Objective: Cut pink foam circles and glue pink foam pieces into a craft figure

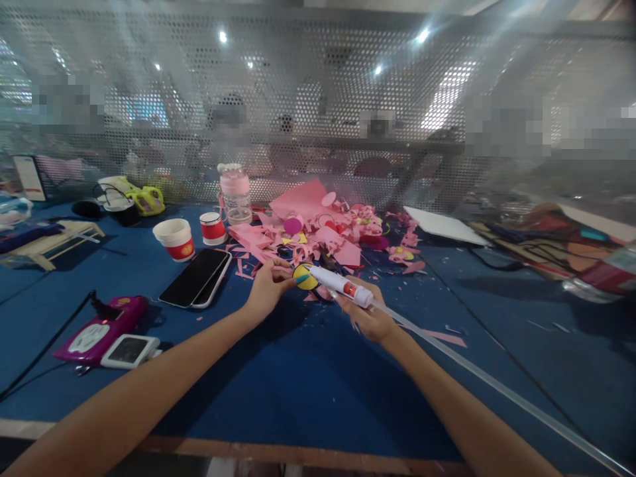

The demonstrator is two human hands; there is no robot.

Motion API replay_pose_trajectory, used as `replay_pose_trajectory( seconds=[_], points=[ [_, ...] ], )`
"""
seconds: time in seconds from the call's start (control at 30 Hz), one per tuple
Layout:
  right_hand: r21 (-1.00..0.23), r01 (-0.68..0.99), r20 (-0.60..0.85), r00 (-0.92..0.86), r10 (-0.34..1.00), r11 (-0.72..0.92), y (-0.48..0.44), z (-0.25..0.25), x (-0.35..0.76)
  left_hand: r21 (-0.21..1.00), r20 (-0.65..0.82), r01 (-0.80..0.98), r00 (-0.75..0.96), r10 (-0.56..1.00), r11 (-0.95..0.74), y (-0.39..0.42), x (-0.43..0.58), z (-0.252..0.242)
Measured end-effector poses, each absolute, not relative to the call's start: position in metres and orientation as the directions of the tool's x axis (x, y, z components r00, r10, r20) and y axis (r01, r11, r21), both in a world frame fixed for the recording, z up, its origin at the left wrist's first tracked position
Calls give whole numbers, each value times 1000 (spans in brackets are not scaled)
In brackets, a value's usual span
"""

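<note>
Between the fingertips of my left hand (271, 288) is a small yellow disc (301, 277) with a dark rim. My right hand (372, 319) is wrapped round a white pen-shaped glue gun (330, 279) that has a red-orange part near its back end. A long translucent glue stick (477, 366) runs out of its rear, down to the lower right. The glue gun's tip points left and meets the disc in view; whether it touches cannot be made out. Just behind both hands lies a heap of pink paper scraps (342, 248).
Left of my hands lie a black phone (191, 281), paper cups (173, 240), a purple device (102, 331) and a small white-framed gadget (130, 351). A pink-lidded bottle (235, 195) stands near the perforated metal screen (308, 86). Cables and a white tablet-like panel (442, 225) are at right.
</note>
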State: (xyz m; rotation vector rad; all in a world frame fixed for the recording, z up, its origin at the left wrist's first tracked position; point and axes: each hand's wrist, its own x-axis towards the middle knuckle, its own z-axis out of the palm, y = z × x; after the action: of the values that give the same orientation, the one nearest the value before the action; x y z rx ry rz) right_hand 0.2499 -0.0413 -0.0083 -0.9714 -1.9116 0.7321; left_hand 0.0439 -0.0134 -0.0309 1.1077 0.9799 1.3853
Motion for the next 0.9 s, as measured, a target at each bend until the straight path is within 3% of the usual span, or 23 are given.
replay_pose_trajectory(
  seconds=[0.9],
  points=[
    [-727,369,423,-424,801,579,-44,-5,247,969,103,-222,-22,994,-105,-17,45,-22]
  ],
)
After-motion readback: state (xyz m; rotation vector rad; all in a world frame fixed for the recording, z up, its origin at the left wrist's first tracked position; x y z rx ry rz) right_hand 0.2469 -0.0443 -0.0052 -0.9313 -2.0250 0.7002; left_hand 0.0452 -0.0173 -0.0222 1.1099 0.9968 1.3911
